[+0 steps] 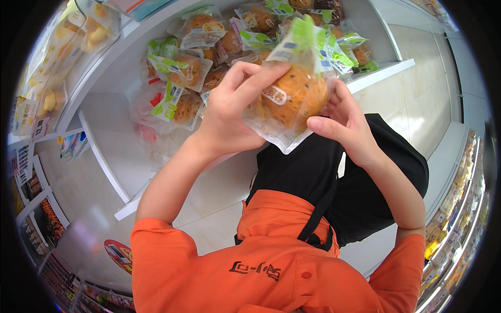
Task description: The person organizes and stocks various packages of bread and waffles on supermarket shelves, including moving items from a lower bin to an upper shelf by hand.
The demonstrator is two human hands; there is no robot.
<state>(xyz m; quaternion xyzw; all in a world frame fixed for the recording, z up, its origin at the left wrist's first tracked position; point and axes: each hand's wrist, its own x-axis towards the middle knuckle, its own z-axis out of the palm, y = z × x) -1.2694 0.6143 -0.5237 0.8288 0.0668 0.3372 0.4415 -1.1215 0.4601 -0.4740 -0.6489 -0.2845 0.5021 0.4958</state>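
Between my two hands is a packaged bread bun [297,96], round and golden with dark specks, in a clear bag with a green and white top. My left hand [237,104] grips the bag's left side, thumb across its front. On the right side, my right hand [349,120] holds it with the thumb at the lower edge and the other fingers partly hidden behind. Beyond and below it, more packaged buns [190,73] lie heaped in an open white drawer [104,104]. A crumpled clear plastic bag [148,112] sits beside the heap.
Packaged goods [52,99] hang at the far left beside the drawer. Shelves of goods [454,219] line the right side and more shelves [47,219] stand at lower left. A round red floor sticker [119,254] lies on pale tiles. My black-trousered knees [386,177] are close to the drawer.
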